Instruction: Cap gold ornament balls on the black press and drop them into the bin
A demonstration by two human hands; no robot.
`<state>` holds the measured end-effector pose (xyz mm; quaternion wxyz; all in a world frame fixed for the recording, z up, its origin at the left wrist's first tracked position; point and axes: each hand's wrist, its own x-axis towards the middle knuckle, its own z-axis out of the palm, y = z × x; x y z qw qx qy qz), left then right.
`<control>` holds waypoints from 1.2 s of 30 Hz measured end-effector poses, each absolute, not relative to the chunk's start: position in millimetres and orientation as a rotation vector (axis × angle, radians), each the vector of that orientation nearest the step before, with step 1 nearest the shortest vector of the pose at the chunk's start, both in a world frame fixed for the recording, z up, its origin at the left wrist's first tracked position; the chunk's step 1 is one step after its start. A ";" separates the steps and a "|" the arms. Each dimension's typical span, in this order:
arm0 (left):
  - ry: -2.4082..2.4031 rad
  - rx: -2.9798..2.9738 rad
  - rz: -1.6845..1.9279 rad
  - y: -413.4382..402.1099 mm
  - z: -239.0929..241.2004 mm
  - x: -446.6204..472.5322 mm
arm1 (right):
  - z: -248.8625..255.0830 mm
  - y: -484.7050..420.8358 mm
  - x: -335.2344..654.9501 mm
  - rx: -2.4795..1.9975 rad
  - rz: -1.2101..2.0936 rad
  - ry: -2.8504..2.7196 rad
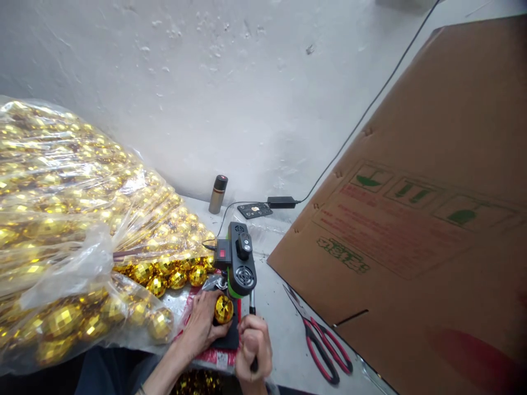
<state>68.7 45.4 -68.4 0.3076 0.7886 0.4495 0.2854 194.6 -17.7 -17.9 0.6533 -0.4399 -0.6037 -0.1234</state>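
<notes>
A small bench drill press [242, 258] with a black top stands at the table's front. On its black base, my left hand [201, 321] holds a gold mirrored ball [224, 308], thumb at the front and fingers behind it. My right hand [254, 345] is wrapped round the black grip of the press's lever [252, 302], just right of the ball. The drill tip is hidden under the press head. Several more gold balls [178, 278] lie at the mouth of a clear plastic bag [82, 181] on the left.
Red-handled scissors [323, 343] lie right of the press, beside a large cardboard box [411, 219]. Against the wall are a dark-capped bottle [218, 195], a remote-like black panel [254, 210] and a power adapter [281, 202] with its cable. More gold pieces [197, 382] show below the table edge.
</notes>
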 end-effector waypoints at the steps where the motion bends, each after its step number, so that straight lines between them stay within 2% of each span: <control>1: 1.199 2.081 0.746 44.7 -67.6 69.3 | -21.3 -17.6 194.2 -0.999 -0.290 -1.374; 7: 1.205 2.073 0.731 44.6 -62.2 70.8 | -28.3 -16.7 195.8 -0.992 -0.349 -1.415; 11: 1.197 2.083 0.786 47.2 -65.7 68.3 | 11.0 -22.0 195.2 -1.005 -0.177 -1.321; 15: 1.153 2.120 0.819 30.7 -93.9 58.5 | 60.4 -23.8 193.0 -1.059 -0.005 -1.259; 19: 1.167 2.201 0.894 3.1 -120.5 43.7 | 66.7 -22.0 191.8 -1.024 -0.021 -1.260; 21: 1.235 2.227 0.986 3.9 -112.5 38.4 | 59.2 -22.1 190.7 -1.008 -0.034 -1.279; 24: 1.422 2.296 1.038 33.0 -74.6 36.5 | 53.1 -23.4 189.0 -0.996 -0.059 -1.300; 28: 1.793 2.284 0.621 82.6 -28.9 44.6 | 56.6 -24.7 188.5 -0.996 -0.082 -1.313; 30: 1.851 2.228 0.537 94.7 -23.1 50.1 | 57.4 -25.1 188.9 -1.001 -0.084 -1.326; 36: 1.781 2.125 0.592 97.6 -39.3 52.4 | 50.7 -25.8 188.8 -1.032 -0.091 -1.324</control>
